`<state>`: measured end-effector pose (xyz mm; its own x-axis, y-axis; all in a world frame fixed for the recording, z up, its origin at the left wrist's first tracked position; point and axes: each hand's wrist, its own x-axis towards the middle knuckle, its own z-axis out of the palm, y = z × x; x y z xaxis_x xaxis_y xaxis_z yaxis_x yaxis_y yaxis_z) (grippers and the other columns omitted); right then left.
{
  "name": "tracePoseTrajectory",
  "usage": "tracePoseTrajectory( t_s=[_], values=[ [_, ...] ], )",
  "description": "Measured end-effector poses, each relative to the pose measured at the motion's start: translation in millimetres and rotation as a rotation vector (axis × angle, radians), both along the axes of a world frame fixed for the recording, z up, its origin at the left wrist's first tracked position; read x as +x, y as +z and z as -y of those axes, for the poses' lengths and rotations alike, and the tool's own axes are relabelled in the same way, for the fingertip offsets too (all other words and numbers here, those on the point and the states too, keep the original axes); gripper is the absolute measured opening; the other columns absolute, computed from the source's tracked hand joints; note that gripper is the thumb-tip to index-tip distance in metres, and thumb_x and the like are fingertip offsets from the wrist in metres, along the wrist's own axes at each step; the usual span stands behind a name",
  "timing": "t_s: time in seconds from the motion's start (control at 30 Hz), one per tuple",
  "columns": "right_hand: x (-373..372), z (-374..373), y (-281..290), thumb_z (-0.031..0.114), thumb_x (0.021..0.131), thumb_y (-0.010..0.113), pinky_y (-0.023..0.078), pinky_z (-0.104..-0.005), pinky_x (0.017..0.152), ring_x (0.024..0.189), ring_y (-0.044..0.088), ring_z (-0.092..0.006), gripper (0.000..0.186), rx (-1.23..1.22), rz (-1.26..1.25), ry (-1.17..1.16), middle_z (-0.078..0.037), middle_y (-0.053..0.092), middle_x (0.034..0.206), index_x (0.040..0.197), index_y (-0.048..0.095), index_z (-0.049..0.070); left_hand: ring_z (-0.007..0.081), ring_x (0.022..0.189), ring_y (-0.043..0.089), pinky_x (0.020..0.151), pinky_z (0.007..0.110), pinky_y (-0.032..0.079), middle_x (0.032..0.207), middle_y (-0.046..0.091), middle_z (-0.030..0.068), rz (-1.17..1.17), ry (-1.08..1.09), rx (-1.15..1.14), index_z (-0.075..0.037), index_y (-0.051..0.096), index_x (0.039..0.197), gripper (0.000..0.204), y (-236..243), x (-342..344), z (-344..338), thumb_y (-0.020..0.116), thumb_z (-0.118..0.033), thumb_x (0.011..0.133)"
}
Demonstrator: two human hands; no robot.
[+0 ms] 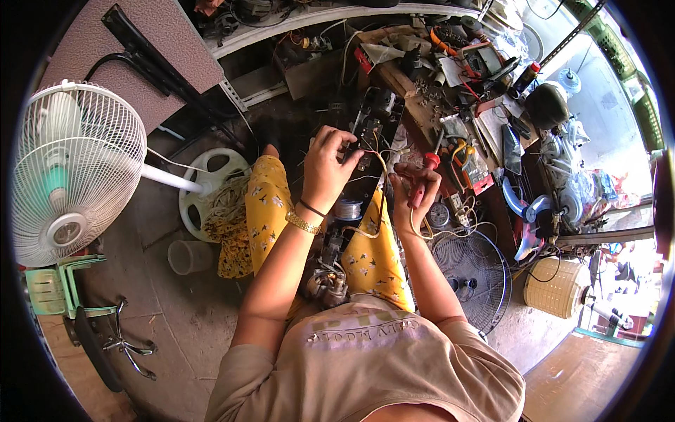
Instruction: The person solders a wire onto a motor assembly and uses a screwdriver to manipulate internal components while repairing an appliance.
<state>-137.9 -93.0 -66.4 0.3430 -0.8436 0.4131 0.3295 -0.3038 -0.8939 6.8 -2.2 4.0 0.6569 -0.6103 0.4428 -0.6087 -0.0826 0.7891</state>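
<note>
here, left fingers (336, 138) pinch black part (368, 133), right fingers (430, 182) grip red tool (431, 161) — shaft (439, 143) forward

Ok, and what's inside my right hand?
Your right hand grips a red-handled tool, seemingly a screwdriver, with a pale cable showing just below the hand. Your fingers cover part of the tool and your palm, so anything else there is hidden.

Glossy plastic screwdriver handle (431, 162), matt cloth shirt (373, 369), rough wooden bench (396, 80)
</note>
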Motion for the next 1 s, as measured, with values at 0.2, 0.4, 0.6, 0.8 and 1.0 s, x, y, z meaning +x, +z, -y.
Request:
tracePoseTrajectory(
  t_s=[0.2, 0.4, 0.6, 0.8, 1.0],
  values=[
    [17.1, -1.3, 6.0, -0.013, 0.077, 0.067, 0.049, -0.0332, 0.086, 0.094, 0.064, -0.0214, 0.047, 0.038, 0.065, 0.015, -0.014, 0.062, 0.098, 0.104, 0.035, 0.009, 0.0267, 0.074, 0.060, 0.066, 0.034, 0.049, 0.082, 0.059, 0.0065, 0.200, 0.003, -0.015, -0.006, 0.066, 0.081, 0.012, -2.1, 12.9, 4.1, 0.073, -0.005, 0.072],
    [20.1, -1.3, 13.1, -0.014, 0.077, 0.066, 0.050, -0.0320, 0.085, 0.092, 0.064, -0.0211, 0.048, 0.041, 0.057, 0.019, -0.015, 0.062, 0.098, 0.105, 0.033, 0.009, 0.0070, 0.066, 0.059, 0.060, 0.021, 0.046, 0.079, 0.063, 0.0012, -0.205, -0.115, 0.008, -0.002, 0.068, 0.089, 0.006, -2.9, 32.8, 4.7, 0.066, -0.001, 0.083],
    [22.6, -5.5, 9.8, -0.016, 0.075, 0.067, 0.049, -0.0309, 0.083, 0.091, 0.063, -0.0204, 0.051, 0.031, 0.057, 0.002, -0.014, 0.061, 0.098, 0.104, 0.033, 0.010, 0.0098, 0.064, 0.060, 0.059, 0.023, 0.048, 0.084, 0.062, 0.0033, -0.215, -0.256, -0.020, -0.001, 0.067, 0.091, 0.012, 5.2, 35.1, 2.5, 0.070, -0.001, 0.079],
    [24.9, -2.2, 5.6, -0.016, 0.074, 0.069, 0.050, -0.0301, 0.080, 0.089, 0.064, -0.0196, 0.051, -0.032, 0.066, -0.017, -0.014, 0.062, 0.096, 0.104, 0.035, 0.009, 0.0100, 0.070, 0.062, 0.061, 0.021, 0.048, 0.085, 0.062, 0.0031, 0.022, -0.232, 0.075, -0.001, 0.067, 0.087, 0.012, 6.8, 36.0, 8.1, 0.073, 0.000, 0.077],
    [27.3, 1.1, 14.8, -0.015, 0.073, 0.071, 0.050, -0.0292, 0.076, 0.082, 0.064, -0.0185, 0.049, -0.212, 0.020, -0.049, -0.013, 0.064, 0.092, 0.101, 0.037, 0.008, 0.0096, 0.070, 0.061, 0.061, 0.022, 0.048, 0.084, 0.062, 0.0032, -0.148, -0.252, 0.060, -0.001, 0.068, 0.087, 0.011, -0.7, 42.3, 12.6, 0.073, 0.000, 0.077]
  ],
)
